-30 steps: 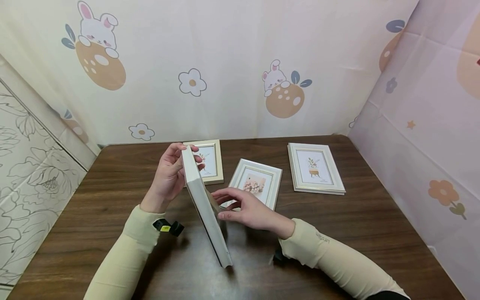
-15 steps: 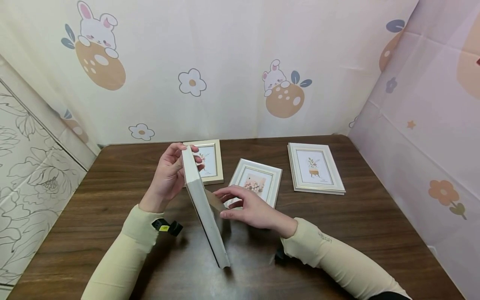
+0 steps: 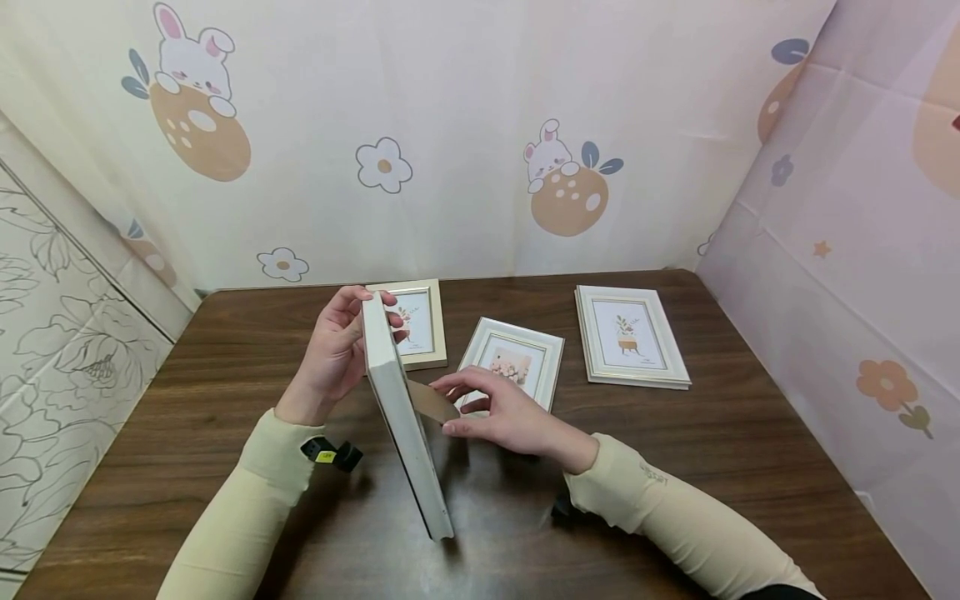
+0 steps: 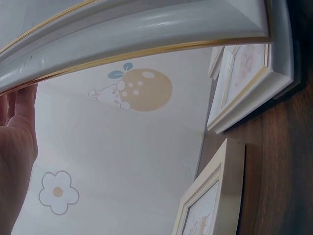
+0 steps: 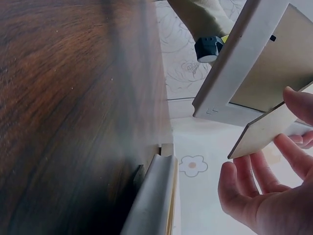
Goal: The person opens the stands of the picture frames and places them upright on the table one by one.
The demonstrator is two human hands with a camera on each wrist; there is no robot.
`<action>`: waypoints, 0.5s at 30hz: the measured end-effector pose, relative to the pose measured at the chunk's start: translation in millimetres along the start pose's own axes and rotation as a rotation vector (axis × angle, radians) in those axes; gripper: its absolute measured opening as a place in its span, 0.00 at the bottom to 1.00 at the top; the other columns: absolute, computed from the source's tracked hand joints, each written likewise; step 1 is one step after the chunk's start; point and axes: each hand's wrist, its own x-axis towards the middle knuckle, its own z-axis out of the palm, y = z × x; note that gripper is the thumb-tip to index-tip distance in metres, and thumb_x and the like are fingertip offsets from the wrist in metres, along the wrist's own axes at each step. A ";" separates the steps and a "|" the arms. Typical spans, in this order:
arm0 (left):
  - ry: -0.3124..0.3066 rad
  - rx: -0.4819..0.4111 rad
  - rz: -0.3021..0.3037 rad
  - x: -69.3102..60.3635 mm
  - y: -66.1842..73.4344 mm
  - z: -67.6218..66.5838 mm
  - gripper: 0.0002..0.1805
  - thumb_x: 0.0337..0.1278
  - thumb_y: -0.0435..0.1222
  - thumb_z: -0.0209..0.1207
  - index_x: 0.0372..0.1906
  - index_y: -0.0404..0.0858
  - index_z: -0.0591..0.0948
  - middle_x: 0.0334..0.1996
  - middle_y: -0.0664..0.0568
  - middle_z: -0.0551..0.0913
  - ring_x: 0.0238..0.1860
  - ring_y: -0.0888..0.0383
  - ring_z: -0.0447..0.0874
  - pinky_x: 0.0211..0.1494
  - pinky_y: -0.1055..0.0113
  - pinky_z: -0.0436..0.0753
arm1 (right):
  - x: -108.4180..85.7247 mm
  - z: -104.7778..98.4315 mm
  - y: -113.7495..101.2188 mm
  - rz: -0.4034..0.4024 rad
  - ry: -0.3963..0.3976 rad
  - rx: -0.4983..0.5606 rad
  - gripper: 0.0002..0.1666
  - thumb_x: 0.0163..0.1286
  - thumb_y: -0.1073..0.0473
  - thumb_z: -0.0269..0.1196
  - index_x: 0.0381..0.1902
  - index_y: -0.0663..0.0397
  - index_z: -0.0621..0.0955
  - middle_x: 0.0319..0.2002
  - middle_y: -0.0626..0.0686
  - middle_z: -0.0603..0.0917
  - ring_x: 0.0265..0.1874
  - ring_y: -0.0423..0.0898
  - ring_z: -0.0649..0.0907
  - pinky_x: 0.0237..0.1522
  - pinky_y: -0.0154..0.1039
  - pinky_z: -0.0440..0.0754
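Observation:
My left hand [image 3: 327,367] grips the upper end of a white picture frame [image 3: 408,425], which stands tilted on edge on the table with its narrow side toward me. From its back, the flat board of a stand leg [image 3: 433,403] sticks out at an angle. My right hand [image 3: 506,412] pinches that stand leg between thumb and fingers. In the right wrist view the stand leg [image 5: 264,131] is swung away from the tan backing [image 5: 274,68]. The left wrist view has the frame's gold-lined front moulding [image 4: 146,32] crossing its top, partly hiding the left fingers.
Behind the left hand lies a cream picture frame [image 3: 439,333]. A white frame [image 3: 552,367] with a pink flower picture lies just beyond the right hand. Stacked white frames [image 3: 678,362] lie at the far right of the brown table [image 3: 637,442]. A patterned curtain backs it.
The stand leg has swung further out from the frame's back as my right hand drew slightly right. The frame's lower end has shifted a little to the left; the left hand keeps its grip.

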 end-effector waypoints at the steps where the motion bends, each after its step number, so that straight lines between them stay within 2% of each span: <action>1: -0.005 -0.008 0.001 -0.1 0.0 -0.3 0.08 0.71 0.32 0.52 0.47 0.43 0.80 0.50 0.46 0.80 0.46 0.52 0.86 0.52 0.57 0.84 | -0.2 -0.4 -0.4 0.000 0.000 -0.003 0.28 0.62 0.62 0.73 0.60 0.56 0.79 0.54 0.51 0.81 0.51 0.50 0.80 0.54 0.47 0.81; 10: -0.015 -0.020 0.005 0.1 1.8 -3.0 0.08 0.69 0.32 0.55 0.48 0.43 0.81 0.49 0.46 0.80 0.46 0.52 0.86 0.50 0.58 0.85 | 0.1 -9.0 -5.3 -0.035 0.018 -0.083 0.28 0.60 0.61 0.74 0.58 0.54 0.80 0.53 0.50 0.81 0.49 0.47 0.80 0.51 0.44 0.83; 15: -0.023 -0.030 0.008 0.1 1.6 -3.8 0.09 0.70 0.30 0.53 0.48 0.43 0.81 0.49 0.45 0.79 0.46 0.51 0.86 0.50 0.57 0.85 | 0.4 -13.3 -4.3 -0.048 0.035 -0.126 0.28 0.58 0.61 0.75 0.57 0.52 0.81 0.50 0.48 0.82 0.47 0.46 0.80 0.48 0.47 0.83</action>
